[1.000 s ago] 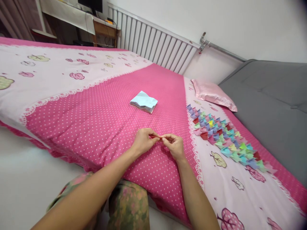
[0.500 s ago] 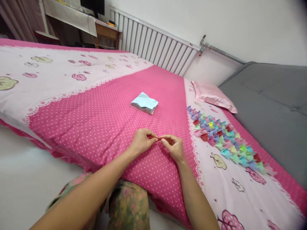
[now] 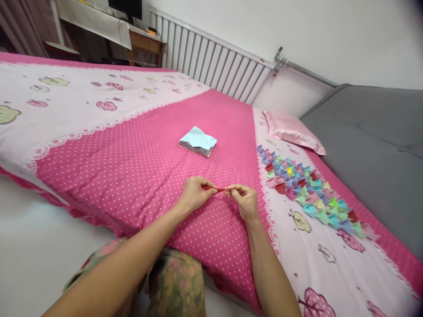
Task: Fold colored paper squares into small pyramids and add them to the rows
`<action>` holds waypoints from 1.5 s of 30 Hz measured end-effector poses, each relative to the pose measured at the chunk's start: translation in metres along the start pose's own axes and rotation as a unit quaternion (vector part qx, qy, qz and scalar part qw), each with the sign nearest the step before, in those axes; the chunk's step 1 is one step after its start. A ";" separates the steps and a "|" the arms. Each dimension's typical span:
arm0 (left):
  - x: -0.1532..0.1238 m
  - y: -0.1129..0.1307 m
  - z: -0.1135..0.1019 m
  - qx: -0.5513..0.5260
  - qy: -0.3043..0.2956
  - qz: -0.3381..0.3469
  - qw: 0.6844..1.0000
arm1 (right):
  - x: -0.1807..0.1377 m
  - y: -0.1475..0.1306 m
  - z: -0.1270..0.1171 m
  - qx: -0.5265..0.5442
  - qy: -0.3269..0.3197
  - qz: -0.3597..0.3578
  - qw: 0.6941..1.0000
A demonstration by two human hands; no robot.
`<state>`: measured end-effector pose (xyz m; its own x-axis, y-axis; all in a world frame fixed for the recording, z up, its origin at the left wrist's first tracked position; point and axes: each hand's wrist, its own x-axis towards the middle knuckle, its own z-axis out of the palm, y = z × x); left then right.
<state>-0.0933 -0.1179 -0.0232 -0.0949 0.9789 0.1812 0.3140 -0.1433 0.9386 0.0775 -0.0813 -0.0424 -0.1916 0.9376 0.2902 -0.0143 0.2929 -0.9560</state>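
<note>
Red paper (image 3: 220, 190), between both hands (image 3: 194, 193) (image 3: 247, 203)

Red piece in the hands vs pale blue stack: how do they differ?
Pose: the red piece is pinched in the left hand, one end at the right hand's fingertips; the pale blue stack lies on the bed.
Form: the red piece shows as a narrow strip; the stack is broad and layered.
Shared: both look like paper.
</note>
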 end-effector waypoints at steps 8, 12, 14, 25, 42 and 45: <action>-0.001 0.001 0.000 -0.016 -0.015 0.011 1.000 | -0.003 -0.005 0.009 -0.026 -0.093 -0.005 0.995; -0.002 0.005 0.003 -0.068 -0.046 -0.017 0.997 | -0.003 -0.003 0.008 -0.024 -0.064 -0.007 0.998; -0.002 0.006 0.005 -0.082 -0.037 -0.030 0.996 | -0.003 -0.003 0.007 -0.028 -0.063 -0.014 0.998; -0.007 0.002 0.011 -0.056 -0.019 0.004 0.998 | -0.006 -0.008 0.010 -0.106 -0.062 -0.066 0.990; -0.003 0.005 0.002 -0.138 -0.126 0.012 0.982 | -0.003 -0.001 0.003 0.001 -0.044 0.004 0.999; -0.003 0.007 0.003 -0.188 -0.101 -0.031 0.976 | -0.003 -0.002 0.004 0.024 -0.029 0.005 0.999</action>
<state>-0.0879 -0.1211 -0.0185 0.0976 0.9906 0.0955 -0.0590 -0.0901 0.9942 0.0741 -0.0851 -0.0411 -0.2486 0.9278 0.2781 -0.0582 0.2723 -0.9605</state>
